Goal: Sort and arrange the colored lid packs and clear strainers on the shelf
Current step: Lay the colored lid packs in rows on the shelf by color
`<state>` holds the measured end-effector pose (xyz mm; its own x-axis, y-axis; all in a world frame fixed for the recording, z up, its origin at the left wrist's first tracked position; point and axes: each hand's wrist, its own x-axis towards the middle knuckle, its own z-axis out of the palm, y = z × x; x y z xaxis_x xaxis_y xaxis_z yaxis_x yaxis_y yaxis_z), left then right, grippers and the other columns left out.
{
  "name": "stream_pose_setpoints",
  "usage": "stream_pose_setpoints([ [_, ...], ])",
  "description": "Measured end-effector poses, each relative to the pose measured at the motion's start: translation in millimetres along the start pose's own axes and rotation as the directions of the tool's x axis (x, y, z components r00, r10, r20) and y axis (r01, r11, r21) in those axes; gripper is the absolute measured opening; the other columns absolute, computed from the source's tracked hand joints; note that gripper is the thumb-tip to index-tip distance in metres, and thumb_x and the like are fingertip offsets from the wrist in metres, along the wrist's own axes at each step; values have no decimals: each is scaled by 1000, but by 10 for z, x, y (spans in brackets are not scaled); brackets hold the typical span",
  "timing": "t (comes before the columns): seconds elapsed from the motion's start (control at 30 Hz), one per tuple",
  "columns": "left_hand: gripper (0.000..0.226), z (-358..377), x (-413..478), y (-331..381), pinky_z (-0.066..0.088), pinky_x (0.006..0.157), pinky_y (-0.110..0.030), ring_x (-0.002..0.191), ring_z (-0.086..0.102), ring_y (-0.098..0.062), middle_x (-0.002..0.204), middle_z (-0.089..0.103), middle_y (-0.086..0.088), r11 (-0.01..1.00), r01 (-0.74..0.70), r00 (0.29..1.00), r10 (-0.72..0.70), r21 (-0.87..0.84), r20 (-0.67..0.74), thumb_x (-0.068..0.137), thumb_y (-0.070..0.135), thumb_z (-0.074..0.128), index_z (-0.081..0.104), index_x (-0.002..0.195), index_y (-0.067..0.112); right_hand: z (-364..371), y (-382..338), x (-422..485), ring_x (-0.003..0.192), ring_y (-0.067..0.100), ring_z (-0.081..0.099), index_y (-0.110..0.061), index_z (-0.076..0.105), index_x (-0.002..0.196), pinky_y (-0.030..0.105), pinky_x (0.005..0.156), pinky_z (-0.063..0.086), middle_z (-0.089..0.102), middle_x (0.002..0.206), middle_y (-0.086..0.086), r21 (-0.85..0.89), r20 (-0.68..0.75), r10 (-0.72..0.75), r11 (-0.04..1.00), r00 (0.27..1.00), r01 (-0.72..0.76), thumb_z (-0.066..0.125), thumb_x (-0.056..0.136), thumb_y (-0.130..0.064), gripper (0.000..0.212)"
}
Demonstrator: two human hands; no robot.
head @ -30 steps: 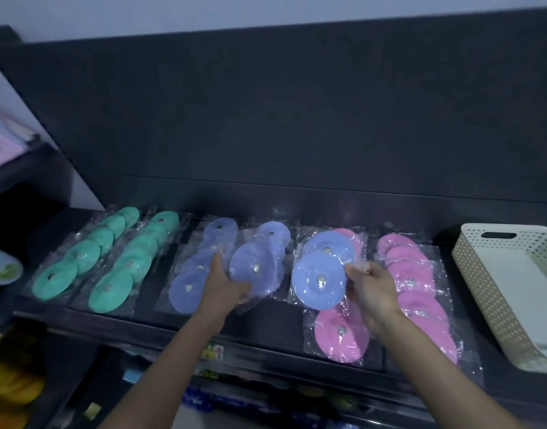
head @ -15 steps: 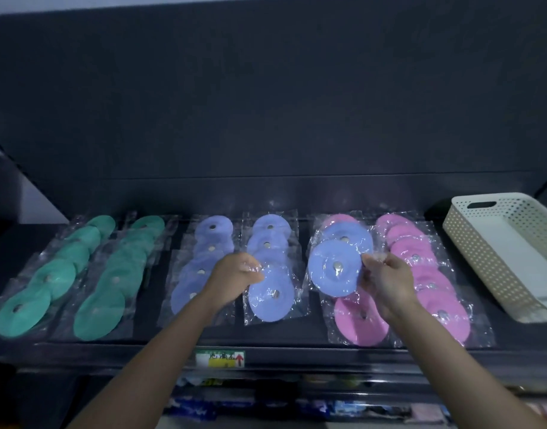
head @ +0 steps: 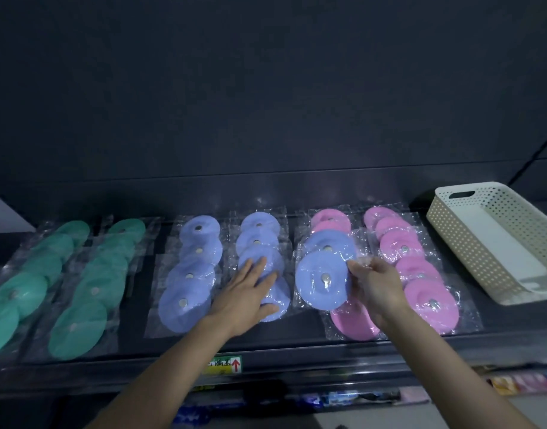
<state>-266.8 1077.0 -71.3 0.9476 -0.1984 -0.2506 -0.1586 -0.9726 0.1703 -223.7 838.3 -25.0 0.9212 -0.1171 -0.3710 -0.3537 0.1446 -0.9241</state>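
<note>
Far left on shelf (head: pixel 297 360): two rows of green lid packs (head: pixel 95 289), overlapped front to back, grouped by colour. Nothing touching them.

Next right, first blue row (head: pixel 191 274), same overlap, no hand on it.

Then second blue row (head: pixel 259 233), pressed under left hand (head: pixel 247 298), fingers straight and spread over the front packs. Likely steadying the row, or holding a slot for more blue.

Right again, stray blue pack (head: pixel 323 280) lying on top of first pink row (head: pixel 331 221), wrong colour for that spot. Pinched at its right plastic edge by right hand (head: pixel 377 292), thumb and fingers closed on the wrapper rather than the lid. Probably gripped there to lift it clear without dragging the pink packs beneath. Another blue lid just behind it, also on pink; cannot tell if same wrapper.

Hands apart, on neighbouring rows.

Further right, second pink row (head: pixel 420 274), tidy, untouched.

Far right, white basket (head: pixel 498 243), set at an angle on the shelf. No clear strainers made out anywhere.

Judgement: lid sorting nearly done, blue strays left to shift leftward.
</note>
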Motion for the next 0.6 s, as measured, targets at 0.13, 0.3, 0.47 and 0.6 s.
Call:
stream_pose_setpoints([
  [0.13,70,-33,154,-77,6,119,-39,146,-17,-18,158,-20,4,999,12,1000,-12,32,-3,95,54,38,5,152,30,76,77,1,39,10,49,-2,54,82,20,38,40,53,53,5,-18,25,32,999,999,-32,57,91,-2,10],
  [0.3,75,-120,232,-135,3,119,-35,145,-19,-17,157,-23,5,999,-22,999,21,36,35,95,49,44,-1,152,28,191,141,-82,52,18,52,3,54,86,26,50,47,55,57,10,27,71,75,997,995,-77,54,91,4,5],
  [0.47,43,-82,171,-150,26,114,-33,145,17,-17,157,20,-3,947,-72,962,-17,-314,-272,98,16,44,40,141,11,282,204,-146,77,33,50,7,53,90,49,71,43,54,82,25,28,103,136,990,985,-140,55,89,5,3],
  [0.6,21,-235,32,-45,43,83,-28,95,59,-17,102,66,-5,405,-3,882,-430,-914,-193,98,19,48,66,99,7,374,258,-179,64,31,49,2,56,87,49,60,42,55,69,20,-78,131,144,988,981,-134,66,79,-14,20],
])
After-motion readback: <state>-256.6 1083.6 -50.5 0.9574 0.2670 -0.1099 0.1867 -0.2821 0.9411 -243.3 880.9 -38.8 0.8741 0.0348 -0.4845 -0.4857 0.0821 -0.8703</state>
